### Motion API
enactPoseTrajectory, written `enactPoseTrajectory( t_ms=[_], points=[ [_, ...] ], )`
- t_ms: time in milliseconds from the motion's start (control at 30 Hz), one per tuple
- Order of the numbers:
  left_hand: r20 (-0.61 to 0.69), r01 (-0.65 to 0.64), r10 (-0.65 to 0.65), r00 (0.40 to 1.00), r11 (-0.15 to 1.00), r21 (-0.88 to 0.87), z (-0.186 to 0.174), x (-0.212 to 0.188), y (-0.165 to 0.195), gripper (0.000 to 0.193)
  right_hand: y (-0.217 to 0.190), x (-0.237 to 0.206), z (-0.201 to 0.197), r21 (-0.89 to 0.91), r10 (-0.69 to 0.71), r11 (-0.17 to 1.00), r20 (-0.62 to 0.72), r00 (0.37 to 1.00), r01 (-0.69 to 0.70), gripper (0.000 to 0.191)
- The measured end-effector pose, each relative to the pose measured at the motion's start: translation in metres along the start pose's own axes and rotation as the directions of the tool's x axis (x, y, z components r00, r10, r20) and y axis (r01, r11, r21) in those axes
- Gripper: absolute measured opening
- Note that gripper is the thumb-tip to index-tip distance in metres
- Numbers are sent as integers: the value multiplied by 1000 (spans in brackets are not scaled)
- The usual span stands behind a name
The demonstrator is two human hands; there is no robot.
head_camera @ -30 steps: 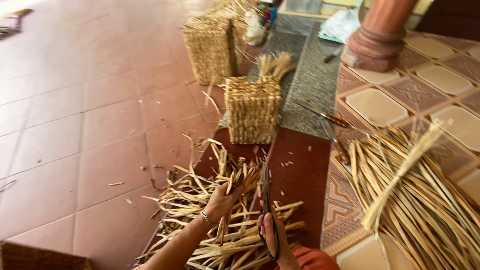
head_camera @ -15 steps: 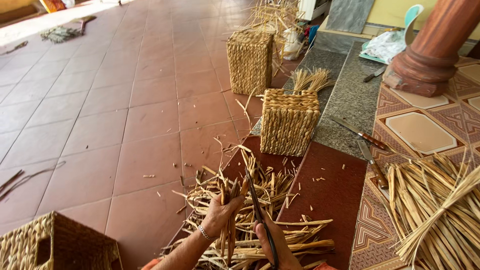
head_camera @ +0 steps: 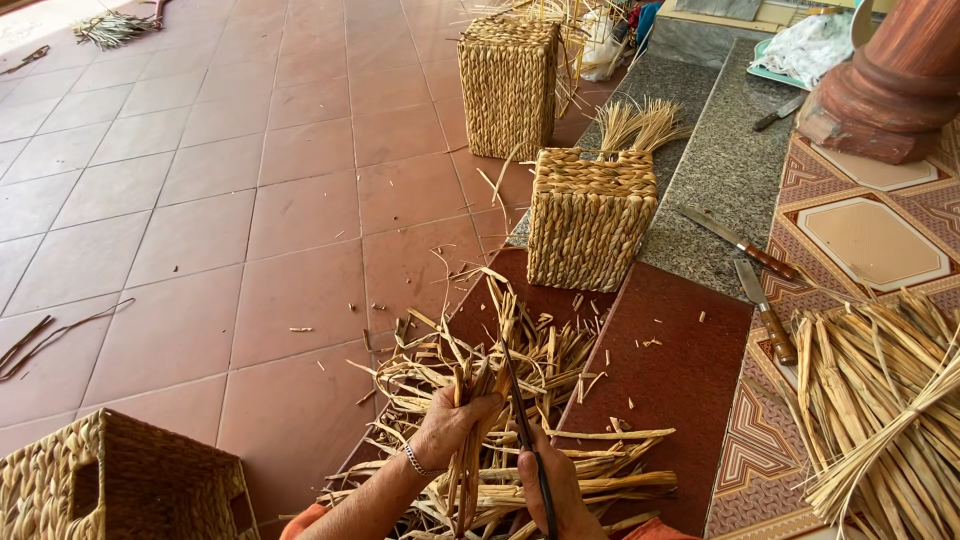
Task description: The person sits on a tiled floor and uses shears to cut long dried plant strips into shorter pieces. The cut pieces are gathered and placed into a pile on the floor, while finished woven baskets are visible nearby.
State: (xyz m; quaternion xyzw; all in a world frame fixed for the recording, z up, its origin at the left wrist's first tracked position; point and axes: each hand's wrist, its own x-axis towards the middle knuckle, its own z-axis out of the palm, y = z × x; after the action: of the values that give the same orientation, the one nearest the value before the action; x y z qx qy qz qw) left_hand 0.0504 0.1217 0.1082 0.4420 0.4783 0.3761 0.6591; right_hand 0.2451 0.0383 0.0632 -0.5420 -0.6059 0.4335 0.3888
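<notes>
The grip of the left hand [head_camera: 448, 428] was closed around a bunch of dried straw strips [head_camera: 468, 470] at the bottom centre of the frame, holding them upright so that their ends stood together. The right hand [head_camera: 556, 490], just beside it, was closed on a long thin dark blade [head_camera: 520, 420] that slanted up past the bunch, apparently set against the strips to trim them. Both hands worked over a heap of straw offcuts [head_camera: 520, 350] on the dark red step, where the cut pieces could fall.

Beyond the heap stood a small woven basket [head_camera: 588, 215] with loose stalks sticking out of its top, and a taller woven basket [head_camera: 508, 85] behind it. Two knives [head_camera: 752, 280] lay at the right, near a bundle of straw [head_camera: 880, 400] within reach. Another basket [head_camera: 110, 485] sat at lower left.
</notes>
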Motion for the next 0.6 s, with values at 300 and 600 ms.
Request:
enactPoseTrajectory(
  t_ms=[300, 600],
  points=[
    [-10, 63, -62, 998, 993, 99, -4, 4, 0, 20, 33, 11, -4, -14, -143, 990, -136, 980, 143, 54],
    [140, -156, 138, 981, 979, 130, -23, 6, 7, 20, 51, 18, -64, -270, -23, 962, -222, 975, -39, 83]
  ],
)
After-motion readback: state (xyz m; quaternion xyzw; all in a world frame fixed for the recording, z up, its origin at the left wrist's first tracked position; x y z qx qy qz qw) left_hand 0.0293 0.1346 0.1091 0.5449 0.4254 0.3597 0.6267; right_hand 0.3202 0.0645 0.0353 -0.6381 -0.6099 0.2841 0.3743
